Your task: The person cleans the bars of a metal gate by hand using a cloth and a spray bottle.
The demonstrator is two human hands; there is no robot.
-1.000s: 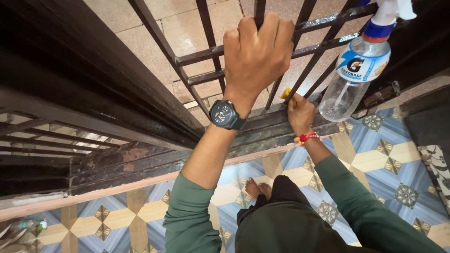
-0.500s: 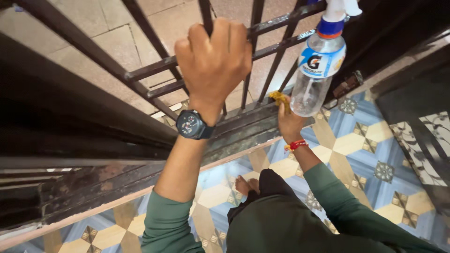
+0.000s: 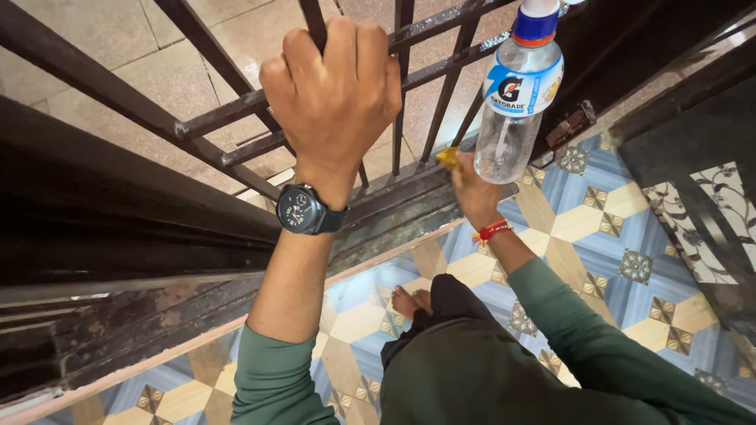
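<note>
My left hand (image 3: 335,86), with a dark wristwatch (image 3: 302,209) on the wrist, is clenched around a vertical bar of a black metal gate (image 3: 228,118). Lower down, my right hand (image 3: 472,193), with a red thread at the wrist, presses a small yellow cloth (image 3: 449,157) against the gate's bottom rail (image 3: 394,206). A clear plastic spray bottle (image 3: 516,102) with a blue label and orange collar hangs from the gate bars just right of that hand, partly covering it.
Patterned blue and cream floor tiles (image 3: 598,228) lie under me, with my bare foot (image 3: 413,301) showing. Beige stone paving (image 3: 102,39) lies beyond the gate. A dark door edge with a latch (image 3: 571,126) and a floral mat (image 3: 709,228) stand at the right.
The view has shifted, so the gate, both hands and the bottle sit further left in the frame. My right hand with the yellow cloth has slid slightly left along the bottom rail.
</note>
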